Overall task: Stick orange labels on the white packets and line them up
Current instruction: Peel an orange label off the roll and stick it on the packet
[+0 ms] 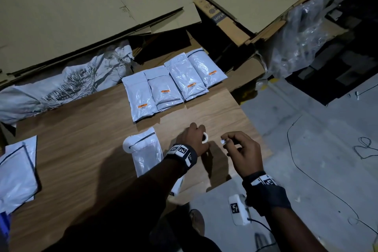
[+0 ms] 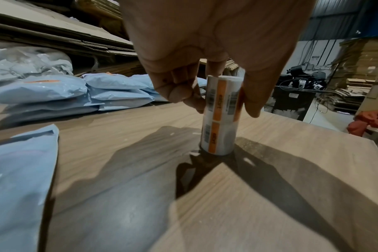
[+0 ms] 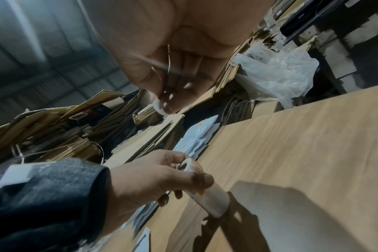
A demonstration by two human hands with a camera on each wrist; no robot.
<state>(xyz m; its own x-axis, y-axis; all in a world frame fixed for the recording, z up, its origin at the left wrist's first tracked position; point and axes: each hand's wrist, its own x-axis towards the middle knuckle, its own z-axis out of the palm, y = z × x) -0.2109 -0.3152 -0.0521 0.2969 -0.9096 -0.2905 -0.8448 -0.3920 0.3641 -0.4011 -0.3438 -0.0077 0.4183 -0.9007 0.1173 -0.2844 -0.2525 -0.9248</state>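
- The unlabelled packet [image 1: 146, 150] lies on the desk [image 1: 81, 149] at nine o'clock of my left hand [image 1: 193, 139]; it looks light, soft and slick, so I'd press it flat and hold its edge.
- Four labelled packets [image 1: 173, 84] sit in a row at twelve o'clock.
- My left hand has fingers and thumb curled round the label roll [image 2: 221, 116], standing upright on the desk; it seems stiff and light.
- My right hand [image 1: 244, 149], at three o'clock, pinches a small white piece [image 1: 223, 141], probably a peeled label, flimsy and sticky.
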